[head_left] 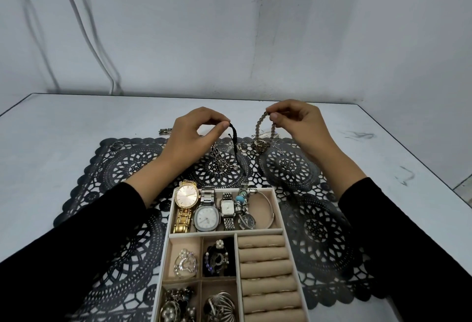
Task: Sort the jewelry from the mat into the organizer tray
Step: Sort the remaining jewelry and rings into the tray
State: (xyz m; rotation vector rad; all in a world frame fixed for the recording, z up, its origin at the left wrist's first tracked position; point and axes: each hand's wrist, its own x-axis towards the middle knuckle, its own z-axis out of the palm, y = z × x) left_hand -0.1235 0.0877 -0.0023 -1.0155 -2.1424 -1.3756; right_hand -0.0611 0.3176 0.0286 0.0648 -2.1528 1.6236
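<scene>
Bare indoor room, probably a home corner.
White table [63, 130] set against a plain painted wall [255, 28]; cables [112, 79] hang down it; black lace-pattern mat [122, 166].

I see a pale grey tabletop [76, 122] with dark scuff marks [357, 135], a grey wall [229, 28], and white cables [86, 33] hanging at left.

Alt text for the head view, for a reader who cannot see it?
Left hand pinches a black cord and right hand a beaded bracelet above a black lace mat; nearer, the organizer tray holds watches.
</scene>
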